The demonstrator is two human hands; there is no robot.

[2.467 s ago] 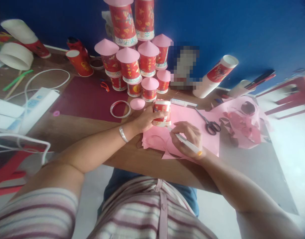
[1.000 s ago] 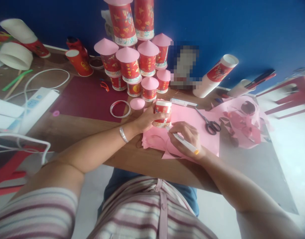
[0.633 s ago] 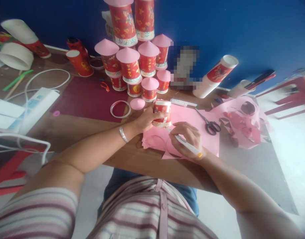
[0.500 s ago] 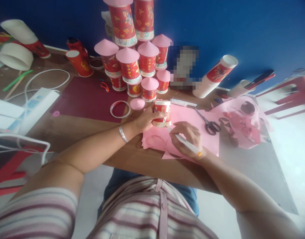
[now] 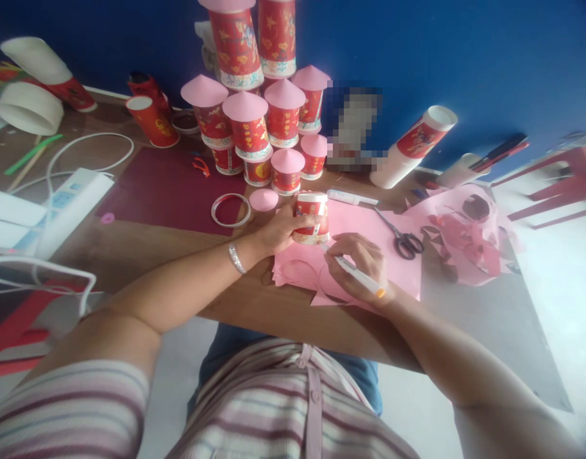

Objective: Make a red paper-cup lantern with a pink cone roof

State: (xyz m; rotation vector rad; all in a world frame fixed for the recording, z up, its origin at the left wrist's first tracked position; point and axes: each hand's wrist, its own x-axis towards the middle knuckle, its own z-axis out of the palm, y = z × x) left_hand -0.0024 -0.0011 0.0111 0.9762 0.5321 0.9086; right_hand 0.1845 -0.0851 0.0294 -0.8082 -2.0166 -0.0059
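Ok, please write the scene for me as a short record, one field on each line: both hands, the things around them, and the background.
Left hand: holds a red-and-white paper cup
Right hand: holds a white marker, tip near the cup's lower edge; contact unclear
Under hands: pink paper, with scissors on it
Left of cup: small pink cone, white ring
Beyond: red cups with pink cone tops, some stacked
Background: blue wall
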